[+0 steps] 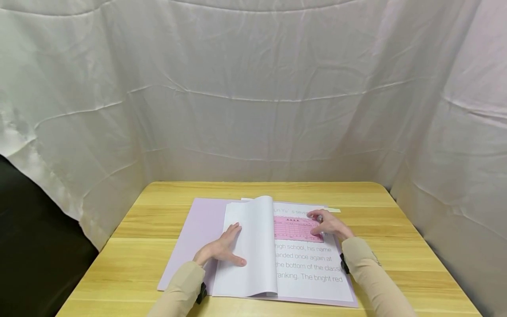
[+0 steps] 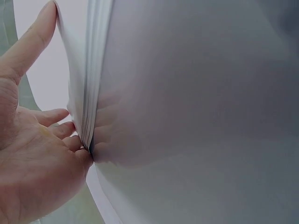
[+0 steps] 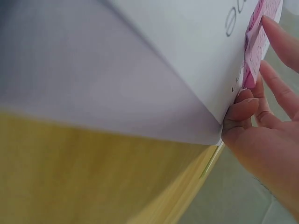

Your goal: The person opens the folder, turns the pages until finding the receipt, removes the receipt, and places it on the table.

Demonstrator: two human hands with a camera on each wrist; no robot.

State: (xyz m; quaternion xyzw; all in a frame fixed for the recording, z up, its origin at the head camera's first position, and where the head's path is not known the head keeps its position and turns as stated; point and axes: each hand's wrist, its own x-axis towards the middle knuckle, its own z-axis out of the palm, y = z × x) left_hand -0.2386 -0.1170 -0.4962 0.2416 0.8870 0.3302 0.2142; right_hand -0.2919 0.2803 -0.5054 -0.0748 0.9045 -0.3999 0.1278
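An opened lilac folder (image 1: 207,216) lies on the table with white pages inside. On its left half my left hand (image 1: 222,247) rests with spread fingers on a turned white page (image 1: 257,246); in the left wrist view that hand (image 2: 42,130) is beside the stacked page edges (image 2: 93,70). A pink printed form slip (image 1: 295,229) lies across the large-print page (image 1: 305,273) on the right. My right hand (image 1: 328,223) touches the slip's right end, thumb and fingers apart. In the right wrist view, fingertips of that hand (image 3: 275,102) meet the pink slip (image 3: 256,51).
The wooden table (image 1: 412,259) extends around the folder on all sides. A pale yellow tab (image 1: 333,210) sticks out at the folder's upper right. Grey-white curtains (image 1: 253,88) hang behind and at both sides. A black area (image 1: 31,246) shows at lower left.
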